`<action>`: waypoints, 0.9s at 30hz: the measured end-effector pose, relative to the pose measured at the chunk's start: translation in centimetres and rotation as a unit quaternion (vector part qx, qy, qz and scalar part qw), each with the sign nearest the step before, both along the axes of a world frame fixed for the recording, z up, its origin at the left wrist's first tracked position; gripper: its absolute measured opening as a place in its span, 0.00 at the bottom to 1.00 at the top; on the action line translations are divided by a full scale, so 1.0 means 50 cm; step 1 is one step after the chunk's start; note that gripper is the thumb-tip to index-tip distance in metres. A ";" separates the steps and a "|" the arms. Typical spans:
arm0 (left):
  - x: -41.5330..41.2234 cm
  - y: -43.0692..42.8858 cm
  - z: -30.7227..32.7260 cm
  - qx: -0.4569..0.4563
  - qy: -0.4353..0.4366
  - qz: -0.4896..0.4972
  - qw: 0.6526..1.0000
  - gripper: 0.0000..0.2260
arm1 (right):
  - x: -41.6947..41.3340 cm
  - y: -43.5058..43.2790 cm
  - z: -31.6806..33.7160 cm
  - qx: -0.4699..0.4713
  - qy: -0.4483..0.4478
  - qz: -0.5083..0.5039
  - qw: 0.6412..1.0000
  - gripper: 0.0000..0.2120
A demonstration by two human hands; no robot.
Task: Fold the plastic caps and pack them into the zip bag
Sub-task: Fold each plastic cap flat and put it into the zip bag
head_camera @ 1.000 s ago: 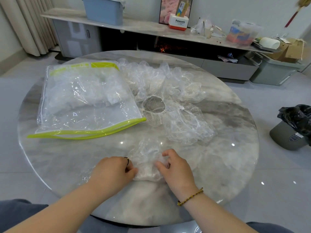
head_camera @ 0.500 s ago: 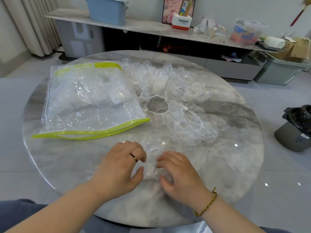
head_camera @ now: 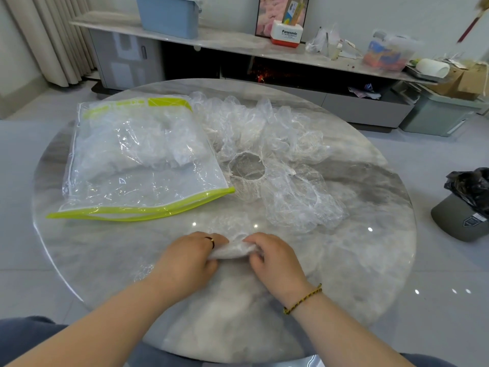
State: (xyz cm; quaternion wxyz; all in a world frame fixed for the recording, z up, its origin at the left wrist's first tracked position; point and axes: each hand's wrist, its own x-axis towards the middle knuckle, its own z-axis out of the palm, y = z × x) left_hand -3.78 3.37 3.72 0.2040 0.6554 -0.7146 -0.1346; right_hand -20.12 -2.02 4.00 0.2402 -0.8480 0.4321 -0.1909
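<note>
From the head camera, the left hand (head_camera: 189, 258) and right hand (head_camera: 275, 258) curl their fingers round a bunched clear plastic cap (head_camera: 231, 249) at the near side of the round grey marble table (head_camera: 370, 255). The clear zip bag with lime-green edging (head_camera: 140, 160) lies far left, holding folded caps. Loose crinkled clear caps (head_camera: 272, 157) lie heaped just beside it.

Your left hand (head_camera: 185, 260) and right hand (head_camera: 275, 258) are close together near the front edge of the desk (head_camera: 370, 266), and the folded cap (head_camera: 232, 251) they grip fills the gap between them. Bare desk lies on both outer sides of them. Ahead on the left, the zip bag (head_camera: 137, 165) lies flat. Just beside it, the pile of loose caps (head_camera: 280, 160) spreads wide. A narrow bare strip runs between the bag and your hands.
</note>
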 end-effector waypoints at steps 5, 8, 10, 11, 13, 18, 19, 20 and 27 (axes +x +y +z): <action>0.001 -0.004 0.008 0.056 0.233 0.122 0.963 0.08 | 0.019 -0.012 0.004 0.102 -0.071 -0.074 0.989 0.12; 0.006 -0.011 0.005 0.063 0.253 0.198 0.945 0.03 | 0.032 -0.010 0.002 0.124 -0.052 -0.117 0.984 0.17; 0.006 -0.014 -0.002 0.068 0.250 0.235 0.937 0.05 | 0.040 -0.010 0.004 0.132 -0.032 -0.143 0.980 0.14; 0.004 -0.012 -0.002 0.073 0.222 0.237 0.943 0.08 | 0.044 -0.010 0.006 0.131 -0.018 -0.151 0.980 0.12; -0.001 -0.011 0.001 0.070 0.142 0.232 0.960 0.14 | 0.053 -0.008 0.014 0.108 0.027 -0.159 0.981 0.10; -0.011 -0.011 0.008 0.095 0.050 0.210 0.972 0.20 | 0.070 -0.007 0.031 0.056 0.115 -0.140 0.982 0.13; -0.012 -0.011 0.012 0.112 0.037 0.205 0.972 0.21 | 0.070 -0.012 0.028 0.047 0.122 -0.133 0.982 0.11; -0.012 -0.011 0.018 0.129 0.022 0.202 0.971 0.21 | 0.070 -0.015 0.028 0.043 0.127 -0.123 0.983 0.09; -0.005 -0.017 0.025 0.138 0.162 0.234 0.949 0.07 | 0.067 -0.030 0.027 0.211 -0.155 -0.196 0.945 0.12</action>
